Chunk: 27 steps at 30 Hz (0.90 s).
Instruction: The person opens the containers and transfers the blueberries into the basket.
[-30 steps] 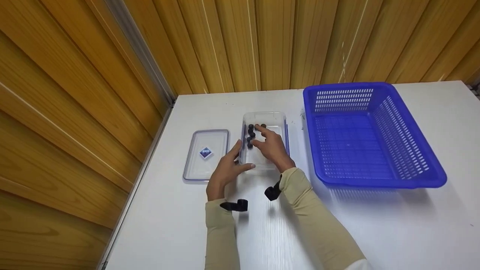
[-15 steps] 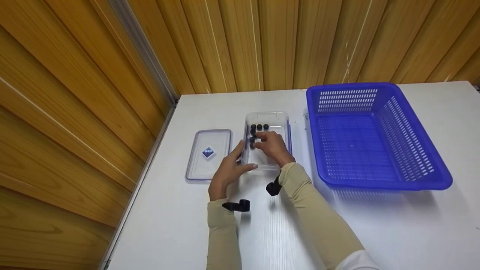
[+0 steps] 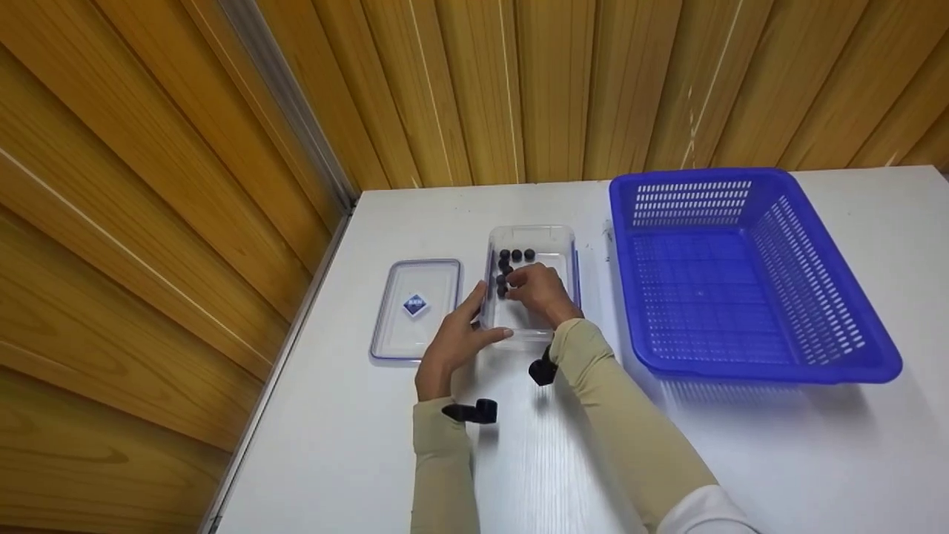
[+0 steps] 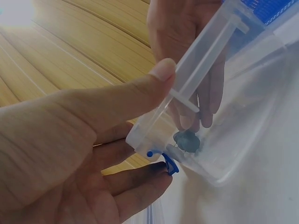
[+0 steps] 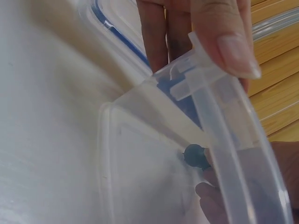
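Note:
A clear plastic food container (image 3: pixel 534 324) with its top off holds several small dark balls (image 3: pixel 517 254) along its left and far sides. My left hand (image 3: pixel 458 337) grips the near left corner, its thumb (image 4: pixel 163 70) on the rim and its fingers round the outside by a blue clip (image 4: pixel 170 165). Reaching inside, my right hand (image 3: pixel 543 291) has its fingers bent and appears to pinch one of the balls near the left wall. A dark ball (image 5: pixel 195 155) shows at its fingertips in the right wrist view, partly blurred through the plastic.
A clear lid (image 3: pixel 385 341) with a blue-edged seal and a diamond label (image 3: pixel 415 305) lies left of the container. To the right stands a large blue slotted basket (image 3: pixel 630 311). Slatted wood panels (image 3: pixel 474 89) rise behind and left of the white table (image 3: pixel 311 445).
My right hand has drawn from the far row of balls back to those by the left wall, its fingers closing together. The left hand has stayed on the container's corner.

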Motion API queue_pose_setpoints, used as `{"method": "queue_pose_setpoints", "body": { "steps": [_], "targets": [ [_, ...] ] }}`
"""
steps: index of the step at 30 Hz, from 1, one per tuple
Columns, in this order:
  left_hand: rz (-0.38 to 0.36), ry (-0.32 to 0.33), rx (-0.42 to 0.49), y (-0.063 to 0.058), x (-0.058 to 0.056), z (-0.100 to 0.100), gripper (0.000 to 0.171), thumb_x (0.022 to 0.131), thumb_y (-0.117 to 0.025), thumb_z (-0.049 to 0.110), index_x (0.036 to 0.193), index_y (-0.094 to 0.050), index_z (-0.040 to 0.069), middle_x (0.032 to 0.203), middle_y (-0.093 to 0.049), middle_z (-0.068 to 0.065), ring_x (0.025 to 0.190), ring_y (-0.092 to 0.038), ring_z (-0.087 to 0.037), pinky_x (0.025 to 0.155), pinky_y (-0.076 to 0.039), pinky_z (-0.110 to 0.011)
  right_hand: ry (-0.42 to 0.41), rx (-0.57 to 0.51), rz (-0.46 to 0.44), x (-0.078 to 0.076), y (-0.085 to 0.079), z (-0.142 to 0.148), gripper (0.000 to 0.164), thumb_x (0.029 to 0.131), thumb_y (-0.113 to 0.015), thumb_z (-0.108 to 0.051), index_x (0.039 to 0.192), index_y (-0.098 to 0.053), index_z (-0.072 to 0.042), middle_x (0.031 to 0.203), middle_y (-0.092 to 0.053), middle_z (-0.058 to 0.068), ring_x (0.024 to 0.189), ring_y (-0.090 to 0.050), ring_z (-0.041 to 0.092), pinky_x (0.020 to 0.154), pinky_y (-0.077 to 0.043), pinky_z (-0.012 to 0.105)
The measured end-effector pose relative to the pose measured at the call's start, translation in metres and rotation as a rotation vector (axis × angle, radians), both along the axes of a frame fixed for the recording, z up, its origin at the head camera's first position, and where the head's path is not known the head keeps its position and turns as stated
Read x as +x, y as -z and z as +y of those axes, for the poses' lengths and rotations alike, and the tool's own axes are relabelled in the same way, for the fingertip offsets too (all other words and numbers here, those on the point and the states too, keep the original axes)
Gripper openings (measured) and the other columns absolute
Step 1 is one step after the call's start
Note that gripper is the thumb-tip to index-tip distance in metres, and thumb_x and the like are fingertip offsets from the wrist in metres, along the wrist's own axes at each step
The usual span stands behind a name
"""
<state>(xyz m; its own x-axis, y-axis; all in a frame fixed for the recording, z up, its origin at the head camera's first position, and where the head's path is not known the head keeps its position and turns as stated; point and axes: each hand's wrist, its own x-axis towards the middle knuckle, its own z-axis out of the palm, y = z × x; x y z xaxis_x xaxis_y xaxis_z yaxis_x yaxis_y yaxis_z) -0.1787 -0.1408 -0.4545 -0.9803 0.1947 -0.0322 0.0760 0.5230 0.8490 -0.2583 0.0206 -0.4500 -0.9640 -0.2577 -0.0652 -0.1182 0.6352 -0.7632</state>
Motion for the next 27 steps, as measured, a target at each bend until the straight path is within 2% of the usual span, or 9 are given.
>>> {"method": "queue_pose_setpoints", "body": {
  "steps": [6,13,27],
  "targets": [
    [0.011,0.004,0.014,-0.001,0.000,0.000,0.093,0.076,-0.074,0.036,0.148,-0.019,0.016,0.151,-0.022,-0.002,0.132,-0.033,-0.025,0.108,-0.028,-0.036,0.025,-0.006,0.040,-0.003,0.005,-0.003,0.027,0.078,-0.071,-0.008,0.104,-0.069,-0.001,0.101,-0.069,0.013,0.096,-0.062,0.026,0.085,-0.049,0.036],
    [0.033,0.008,-0.010,0.000,0.000,0.000,0.092,0.077,-0.074,0.035,0.148,-0.020,0.013,0.152,-0.020,-0.003,0.132,-0.033,-0.024,0.109,-0.026,-0.034,0.004,0.026,0.086,-0.004,0.010,-0.008,0.021,0.077,-0.072,-0.008,0.098,-0.072,-0.004,0.095,-0.071,0.009,0.094,-0.063,0.023,0.083,-0.048,0.036],
    [0.048,0.014,-0.023,0.001,0.000,0.001,0.092,0.077,-0.074,0.032,0.148,-0.019,0.011,0.151,-0.021,-0.004,0.130,-0.037,-0.025,0.107,-0.030,-0.034,-0.047,0.087,0.153,-0.006,0.011,-0.009,0.020,0.079,-0.070,-0.011,0.099,-0.073,-0.008,0.097,-0.071,0.007,0.094,-0.064,0.025,0.083,-0.049,0.038]
  ]
}}
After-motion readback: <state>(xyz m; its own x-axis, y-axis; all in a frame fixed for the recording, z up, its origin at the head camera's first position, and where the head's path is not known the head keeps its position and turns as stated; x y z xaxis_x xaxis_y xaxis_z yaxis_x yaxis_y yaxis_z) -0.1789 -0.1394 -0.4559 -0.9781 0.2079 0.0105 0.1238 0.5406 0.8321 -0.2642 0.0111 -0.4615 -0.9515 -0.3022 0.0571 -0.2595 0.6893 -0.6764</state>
